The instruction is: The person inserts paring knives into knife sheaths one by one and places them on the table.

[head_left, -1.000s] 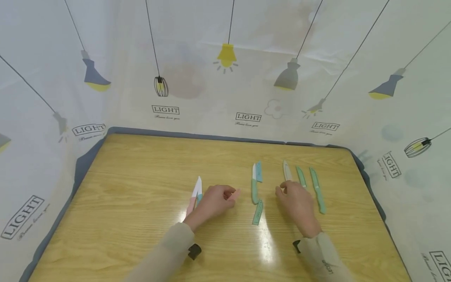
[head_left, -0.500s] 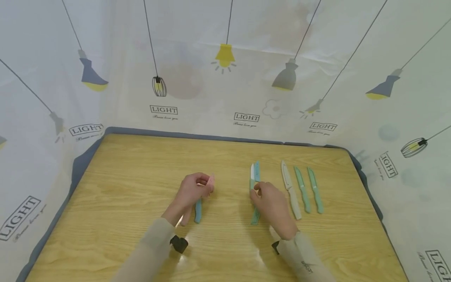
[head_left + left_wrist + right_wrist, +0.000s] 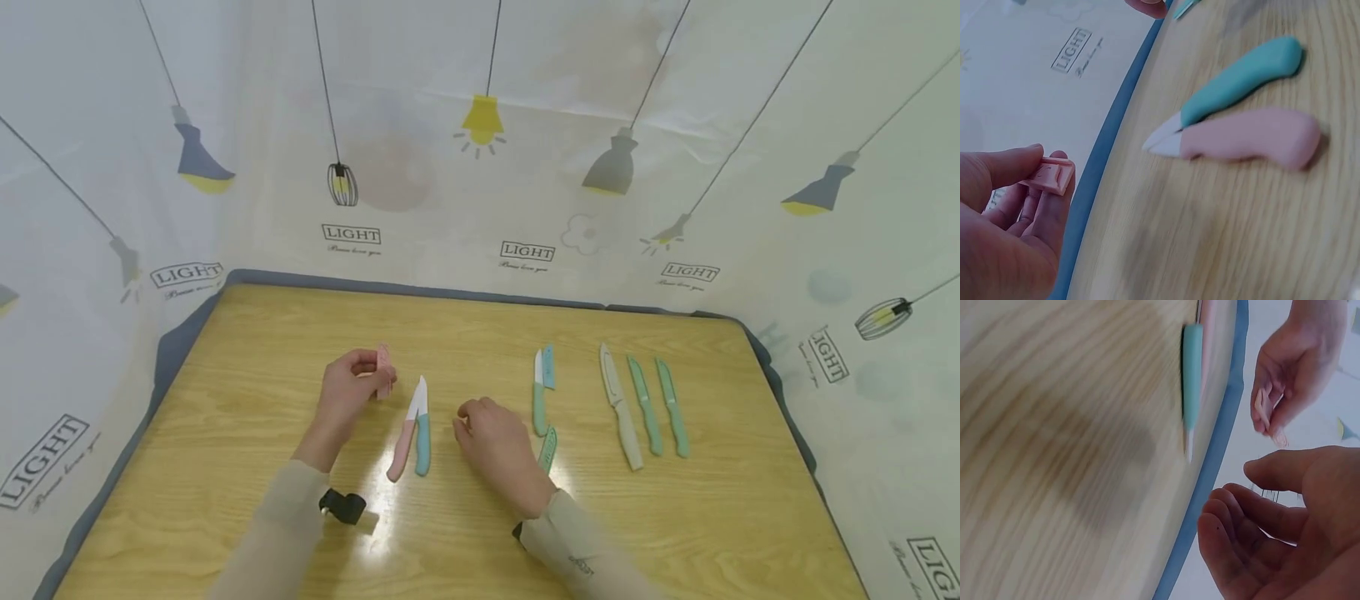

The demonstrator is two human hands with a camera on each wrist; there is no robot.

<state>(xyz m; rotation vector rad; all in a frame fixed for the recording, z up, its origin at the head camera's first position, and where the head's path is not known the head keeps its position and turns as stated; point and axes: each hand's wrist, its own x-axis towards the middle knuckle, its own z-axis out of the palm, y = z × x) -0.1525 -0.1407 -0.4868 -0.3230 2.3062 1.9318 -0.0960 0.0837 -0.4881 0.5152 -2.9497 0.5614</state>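
Note:
My left hand (image 3: 349,392) pinches a pink knife sheath (image 3: 384,371) between thumb and fingers, left of two bare knives. In the left wrist view the sheath (image 3: 1052,175) shows its hollow end. The pink-handled knife (image 3: 402,442) and the blue-handled knife (image 3: 423,437) lie side by side, their white blade tips meeting at the far end. My right hand (image 3: 501,446) hovers right of these knives with loosely bent fingers and nothing in them, as the right wrist view of the hand (image 3: 1266,519) also shows. A green sheath (image 3: 548,450) lies partly behind the right wrist.
A green-handled knife (image 3: 539,408) with a bare white blade lies beside a blue sheath (image 3: 549,367). Farther right are a sheathed cream knife (image 3: 626,429) and two sheathed green knives, one inner (image 3: 651,427) and one outer (image 3: 677,425). A printed curtain (image 3: 420,242) stands behind the wooden table (image 3: 300,325).
My left hand has carried the pink sheath leftward, past the pink and blue knives. The right hand has moved left, away from the cream knife and past the bare green one.

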